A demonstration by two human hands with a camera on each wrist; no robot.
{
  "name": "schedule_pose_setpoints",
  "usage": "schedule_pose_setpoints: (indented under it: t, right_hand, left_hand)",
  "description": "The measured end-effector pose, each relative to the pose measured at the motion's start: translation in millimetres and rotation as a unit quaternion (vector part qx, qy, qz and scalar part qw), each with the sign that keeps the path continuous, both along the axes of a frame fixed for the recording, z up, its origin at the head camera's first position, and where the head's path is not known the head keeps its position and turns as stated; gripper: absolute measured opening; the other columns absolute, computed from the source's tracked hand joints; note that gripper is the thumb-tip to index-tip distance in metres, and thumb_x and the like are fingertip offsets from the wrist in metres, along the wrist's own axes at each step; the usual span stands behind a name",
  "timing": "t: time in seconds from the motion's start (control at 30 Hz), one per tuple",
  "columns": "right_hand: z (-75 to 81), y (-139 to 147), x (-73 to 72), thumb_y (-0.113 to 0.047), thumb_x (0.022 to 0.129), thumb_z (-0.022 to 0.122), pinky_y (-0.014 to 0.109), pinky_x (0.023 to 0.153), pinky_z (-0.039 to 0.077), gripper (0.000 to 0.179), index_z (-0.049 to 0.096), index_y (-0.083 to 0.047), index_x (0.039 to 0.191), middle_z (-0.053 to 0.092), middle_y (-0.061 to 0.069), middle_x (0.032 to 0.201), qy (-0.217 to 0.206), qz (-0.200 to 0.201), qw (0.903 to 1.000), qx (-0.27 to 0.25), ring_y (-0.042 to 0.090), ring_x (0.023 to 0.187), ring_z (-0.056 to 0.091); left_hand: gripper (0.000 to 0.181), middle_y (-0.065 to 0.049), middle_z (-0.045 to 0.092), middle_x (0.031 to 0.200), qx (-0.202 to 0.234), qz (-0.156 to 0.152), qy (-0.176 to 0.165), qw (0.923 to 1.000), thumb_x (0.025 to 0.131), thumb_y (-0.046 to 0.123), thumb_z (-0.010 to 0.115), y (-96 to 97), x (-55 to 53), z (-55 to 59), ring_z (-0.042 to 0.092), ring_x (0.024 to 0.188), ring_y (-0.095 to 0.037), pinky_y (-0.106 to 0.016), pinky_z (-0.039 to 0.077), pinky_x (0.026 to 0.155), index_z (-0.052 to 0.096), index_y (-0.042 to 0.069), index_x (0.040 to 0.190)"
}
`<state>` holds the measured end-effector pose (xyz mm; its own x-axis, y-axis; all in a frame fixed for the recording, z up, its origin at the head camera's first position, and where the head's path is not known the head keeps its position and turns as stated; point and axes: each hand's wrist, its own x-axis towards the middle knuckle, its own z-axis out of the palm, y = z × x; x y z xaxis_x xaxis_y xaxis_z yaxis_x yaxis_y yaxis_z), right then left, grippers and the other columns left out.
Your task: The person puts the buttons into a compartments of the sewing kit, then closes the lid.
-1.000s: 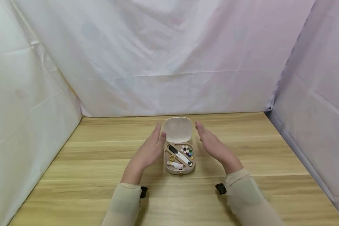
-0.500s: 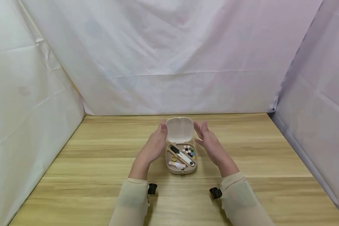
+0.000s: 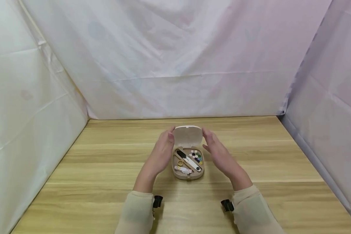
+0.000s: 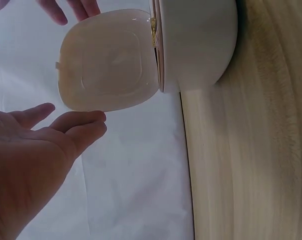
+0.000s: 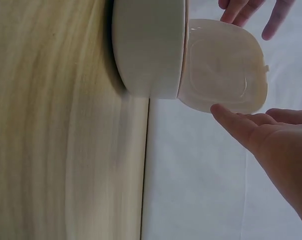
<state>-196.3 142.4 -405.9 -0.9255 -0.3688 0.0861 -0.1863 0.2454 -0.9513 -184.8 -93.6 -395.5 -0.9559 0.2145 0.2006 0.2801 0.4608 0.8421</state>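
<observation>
A beige sewing box [image 3: 188,177] sits on the table with its lid [image 3: 188,136] raised at the back. Inside lie black-and-white thread snips [image 3: 190,161], several coloured buttons [image 3: 196,156], a yellow ring-shaped thimble [image 3: 180,162] and a folded tape measure [image 3: 182,170]. My left hand [image 3: 159,154] is at the lid's left side, its nearly straight fingertips [image 4: 98,117] right at the lid edge. On the other side my right hand [image 3: 222,156] has extended fingers, with a fingertip [image 5: 218,109] at the lid's right edge. The lid stands between both hands.
The box rests on a wood-grain table [image 3: 105,182]. White cloth [image 3: 175,58] hangs behind the table and along both sides. A small black device [image 3: 227,205] sits at the right wrist, and another black device [image 3: 157,201] at the left.
Both hands have come in closer to the lid's sides. The lid has tipped a little forward toward the box, while the base stays in place.
</observation>
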Motion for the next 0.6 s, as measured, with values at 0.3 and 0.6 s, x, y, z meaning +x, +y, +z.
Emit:
schedule_pose_setpoints:
  t: [0.3,0.6]
  right_hand:
    - [-7.6,-5.3,19.8,-0.04,0.118,0.013,0.061,0.129,0.027,0.068,0.013,0.005,0.168,0.013,0.023,0.175,0.037,-0.008,0.9991,0.021,0.053,0.157,0.032]
    - [-7.5,-2.3,28.3,-0.036,0.118,0.016,0.064,0.129,0.025,0.065,0.014,0.005,0.168,0.012,0.023,0.174,0.054,-0.023,0.9979,0.029,0.057,0.154,0.034]
  left_hand:
    - [0.079,-0.021,0.032,0.167,-0.016,0.01,-0.019,0.9996,0.109,0.069,0.014,6.4,16.4,-5.0,0.051,0.145,-0.046,-0.073,0.039,0.119,0.029,0.021,0.17]
    - [0.072,-0.017,0.032,0.166,-0.01,0.012,-0.015,0.9998,0.112,0.064,0.02,13.3,17.6,-7.4,0.054,0.142,-0.042,-0.069,0.041,0.12,0.03,0.022,0.169]
